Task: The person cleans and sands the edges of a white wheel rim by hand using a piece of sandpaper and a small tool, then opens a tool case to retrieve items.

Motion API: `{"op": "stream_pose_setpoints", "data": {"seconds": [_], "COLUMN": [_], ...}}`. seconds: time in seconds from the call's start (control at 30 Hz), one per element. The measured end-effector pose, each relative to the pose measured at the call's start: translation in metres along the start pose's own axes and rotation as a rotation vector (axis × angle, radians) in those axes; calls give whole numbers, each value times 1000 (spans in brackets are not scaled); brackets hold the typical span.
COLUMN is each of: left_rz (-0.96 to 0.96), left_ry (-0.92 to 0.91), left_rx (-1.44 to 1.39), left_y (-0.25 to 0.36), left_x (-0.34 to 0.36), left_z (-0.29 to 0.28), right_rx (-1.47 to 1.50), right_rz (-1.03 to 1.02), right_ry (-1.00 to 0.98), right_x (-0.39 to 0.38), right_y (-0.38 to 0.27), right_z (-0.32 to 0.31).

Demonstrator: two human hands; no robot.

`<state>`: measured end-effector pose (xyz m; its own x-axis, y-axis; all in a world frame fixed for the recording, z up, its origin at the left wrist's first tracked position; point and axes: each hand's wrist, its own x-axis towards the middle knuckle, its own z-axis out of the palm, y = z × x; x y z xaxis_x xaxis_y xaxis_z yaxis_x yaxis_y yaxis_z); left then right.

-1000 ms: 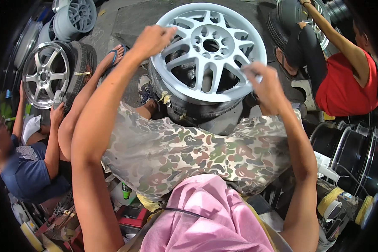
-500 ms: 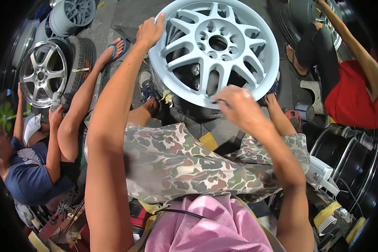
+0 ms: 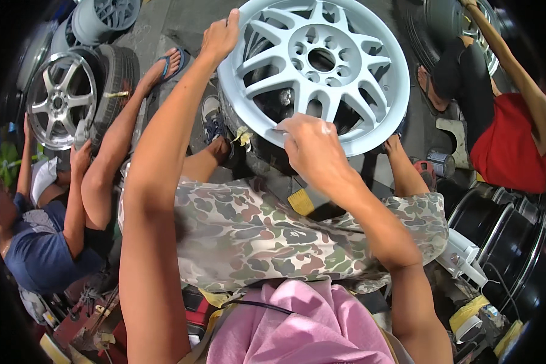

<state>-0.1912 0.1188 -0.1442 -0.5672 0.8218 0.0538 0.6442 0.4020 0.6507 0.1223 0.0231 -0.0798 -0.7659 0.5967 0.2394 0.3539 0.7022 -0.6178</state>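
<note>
A pale blue-grey wheel rim (image 3: 379, 130) with paired spokes and a ring of bolt holes fills the upper middle, lying on a dark tyre (image 3: 267, 155) in front of my knees. My left hand (image 3: 220, 37) is closed on its far left edge, thumb raised. At the near edge, my right hand (image 3: 314, 142) bends down with its fingers pinched together against the rim's lip. A small, thin grey sheet (image 3: 280, 126) pokes out at the fingertips, mostly hidden by the hand. Whitish dust or water marks show on that hand's knuckle.
At left, a person in a dark blue shirt (image 3: 48, 239) holds a silver wheel (image 3: 59, 103) beside a tyre (image 3: 114, 79). A person in red (image 3: 509, 145) works by another wheel at upper right. Black rims (image 3: 497, 233) stand at right, near a can (image 3: 441, 164).
My right hand has moved left along the rim's near edge, fingers still pinched. My left hand keeps its place on the far left edge. The rim sits slightly further right in view.
</note>
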Motion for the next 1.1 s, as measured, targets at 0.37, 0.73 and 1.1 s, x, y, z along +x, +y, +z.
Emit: {"op": "stream_pose_setpoints", "data": {"seconds": [0.37, 0.73, 1.1], "left_rz": [-64, -122, -362], "left_ry": [30, -100, -507], "left_rx": [-195, -539, -762], "left_y": [9, -14, 40], "left_x": [-7, 12, 2], "left_z": [9, 40, 9], "right_rx": [65, 25, -162], "right_rz": [129, 198, 101], "right_ry": [19, 43, 315], "right_x": [27, 74, 104], "right_y": [2, -17, -22], "right_z": [4, 32, 53]}}
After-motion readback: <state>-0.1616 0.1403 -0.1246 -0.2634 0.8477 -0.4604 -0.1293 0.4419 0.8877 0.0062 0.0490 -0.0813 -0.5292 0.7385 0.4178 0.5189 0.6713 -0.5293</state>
